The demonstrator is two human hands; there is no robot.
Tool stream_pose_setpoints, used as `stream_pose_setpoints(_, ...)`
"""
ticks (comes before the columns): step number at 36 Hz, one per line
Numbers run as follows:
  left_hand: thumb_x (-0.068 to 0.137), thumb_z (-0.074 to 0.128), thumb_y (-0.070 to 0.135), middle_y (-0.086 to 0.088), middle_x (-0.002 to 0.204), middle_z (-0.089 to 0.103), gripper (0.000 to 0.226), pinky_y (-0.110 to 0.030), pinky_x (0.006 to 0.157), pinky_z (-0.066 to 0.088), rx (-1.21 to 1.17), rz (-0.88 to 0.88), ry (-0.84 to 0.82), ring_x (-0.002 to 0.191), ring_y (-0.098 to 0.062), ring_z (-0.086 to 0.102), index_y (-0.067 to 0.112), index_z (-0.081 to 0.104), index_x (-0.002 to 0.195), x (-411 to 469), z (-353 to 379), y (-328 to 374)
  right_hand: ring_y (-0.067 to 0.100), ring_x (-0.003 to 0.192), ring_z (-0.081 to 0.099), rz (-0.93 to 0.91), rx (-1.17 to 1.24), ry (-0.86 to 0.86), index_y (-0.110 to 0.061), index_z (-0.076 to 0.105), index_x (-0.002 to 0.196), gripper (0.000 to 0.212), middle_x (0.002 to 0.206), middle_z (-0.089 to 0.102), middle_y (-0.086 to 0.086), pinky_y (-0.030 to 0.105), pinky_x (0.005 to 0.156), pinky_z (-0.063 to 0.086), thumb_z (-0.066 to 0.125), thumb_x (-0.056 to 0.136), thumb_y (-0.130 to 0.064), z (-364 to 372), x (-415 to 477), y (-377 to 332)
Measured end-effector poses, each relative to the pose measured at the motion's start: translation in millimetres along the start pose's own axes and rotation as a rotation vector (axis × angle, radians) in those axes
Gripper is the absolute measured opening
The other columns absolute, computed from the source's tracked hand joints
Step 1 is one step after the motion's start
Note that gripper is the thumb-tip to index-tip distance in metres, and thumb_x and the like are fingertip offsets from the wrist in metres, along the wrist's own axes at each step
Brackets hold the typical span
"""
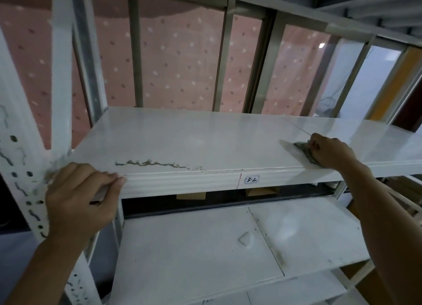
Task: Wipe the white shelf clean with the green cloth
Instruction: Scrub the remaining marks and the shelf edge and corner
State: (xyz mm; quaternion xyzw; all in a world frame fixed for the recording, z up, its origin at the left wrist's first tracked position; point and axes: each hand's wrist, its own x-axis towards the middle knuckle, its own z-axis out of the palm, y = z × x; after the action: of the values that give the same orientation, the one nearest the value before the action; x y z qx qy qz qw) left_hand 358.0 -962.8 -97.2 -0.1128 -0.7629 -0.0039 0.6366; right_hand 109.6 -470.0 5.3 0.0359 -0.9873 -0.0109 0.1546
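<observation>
The white shelf (194, 135) runs across the middle of the head view, with a greenish-brown dirt streak (150, 163) near its front edge. My right hand (331, 150) presses a bunched green cloth (304, 150) onto the shelf top at the right, fingers curled over it. My left hand (80, 197) grips the shelf's front lip at the left corner, thumb on top, and seems to hold a small flat thing under the fingers.
A white perforated upright post (25, 181) stands at the left. A label reading 3-2 (251, 179) sits on the front lip. A lower white shelf (228, 247) lies beneath, with cardboard boxes (190, 195) behind it. A window with a pink dotted curtain (178, 60) is behind.
</observation>
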Motion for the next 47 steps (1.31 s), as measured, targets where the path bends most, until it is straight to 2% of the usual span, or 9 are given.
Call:
stream_pose_setpoints(11, 0.095, 0.075, 0.012, -0.013, 0.067, 0.065, 0.028, -0.037, 0.065, 0.043, -0.044, 0.016, -0.003, 0.059, -0.033, 0.056, 0.000, 0.071, 0.069, 3, -3, -5, 0.030, 0.080, 0.052, -0.037, 0.051, 0.011, -0.024, 0.052, 0.114, 0.019, 0.097, 0.061, 0.011, 0.035, 0.069, 0.040, 0.041, 0.101, -0.032, -7, -18, -61)
stream_pose_setpoints(21, 0.096, 0.073, 0.005, -0.013, 0.075, 0.072, 0.018, -0.044, 0.062, 0.054, -0.076, 0.028, -0.045, 0.062, -0.033, 0.063, -0.003, 0.077, 0.080, 0, -11, -11, 0.030, 0.077, 0.050, -0.201, 0.051, 0.036, -0.014, 0.044, 0.108, 0.018, 0.087, 0.052, 0.009, 0.036, 0.067, 0.039, 0.042, 0.099, -0.030, -29, -67, -200)
stream_pose_setpoints(26, 0.096, 0.069, -0.001, -0.014, 0.082, 0.074, 0.012, -0.041, 0.069, 0.056, -0.086, 0.042, -0.082, 0.068, -0.033, 0.068, -0.005, 0.081, 0.093, -2, -19, -11, 0.027, 0.074, 0.046, -0.338, 0.093, 0.082, -0.013, 0.042, 0.105, 0.017, 0.082, 0.047, 0.005, 0.035, 0.064, 0.036, 0.044, 0.097, -0.027, -39, -102, -275)
stream_pose_setpoints(29, 0.093, 0.063, -0.009, -0.015, 0.094, 0.078, 0.020, -0.040, 0.080, 0.059, -0.103, 0.049, -0.108, 0.081, -0.034, 0.074, -0.005, 0.081, 0.101, -6, -25, -14, 0.026, 0.075, 0.047, -0.413, 0.124, 0.092, -0.012, 0.045, 0.109, 0.021, 0.083, 0.048, 0.005, 0.035, 0.064, 0.038, 0.046, 0.096, -0.028, -43, -116, -307)
stream_pose_setpoints(32, 0.091, 0.060, -0.013, -0.016, 0.101, 0.079, 0.025, -0.037, 0.090, 0.058, -0.115, 0.039, -0.124, 0.087, -0.034, 0.075, -0.005, 0.081, 0.102, -10, -32, -17, 0.026, 0.072, 0.045, -0.504, 0.170, 0.082, -0.015, 0.038, 0.101, 0.016, 0.080, 0.046, 0.003, 0.034, 0.063, 0.036, 0.048, 0.094, -0.026, -49, -129, -336)
stream_pose_setpoints(35, 0.093, 0.057, -0.011, -0.018, 0.097, 0.078, 0.024, -0.041, 0.084, 0.060, -0.105, -0.001, -0.127, 0.084, -0.036, 0.073, -0.007, 0.081, 0.096, -14, -40, -19, 0.027, 0.071, 0.046, -0.618, 0.213, 0.081, -0.016, 0.036, 0.098, 0.015, 0.079, 0.046, 0.003, 0.034, 0.063, 0.034, 0.047, 0.093, -0.023, -52, -136, -365)
stream_pose_setpoints(39, 0.094, 0.056, -0.011, -0.018, 0.085, 0.076, 0.026, -0.041, 0.073, 0.058, -0.075, -0.015, -0.064, 0.074, -0.036, 0.071, -0.007, 0.080, 0.084, -16, -55, -20, 0.029, 0.070, 0.052, -0.803, 0.280, 0.077, -0.014, 0.045, 0.104, 0.014, 0.070, 0.044, -0.001, 0.034, 0.059, 0.035, 0.046, 0.094, -0.024, -54, -142, -395)
stream_pose_setpoints(42, 0.095, 0.054, -0.011, -0.017, 0.078, 0.073, 0.032, -0.041, 0.065, 0.056, -0.084, -0.074, -0.003, 0.067, -0.034, 0.068, -0.006, 0.079, 0.076, -17, -65, -20, 0.028, 0.066, 0.052, -0.974, 0.335, 0.053, -0.015, 0.048, 0.104, 0.013, 0.073, 0.055, 0.003, 0.035, 0.057, 0.040, 0.046, 0.097, -0.026, -56, -144, -406)
stream_pose_setpoints(47, 0.090, 0.050, -0.014, -0.016, 0.075, 0.070, 0.033, -0.035, 0.064, 0.051, -0.125, -0.211, 0.055, 0.064, -0.033, 0.064, -0.006, 0.078, 0.075, -16, -69, -17, 0.023, 0.062, 0.052, -1.143, 0.425, 0.008, -0.017, 0.050, 0.101, 0.009, 0.073, 0.061, -0.001, 0.040, 0.061, 0.049, 0.048, 0.100, -0.026, -62, -149, -403)
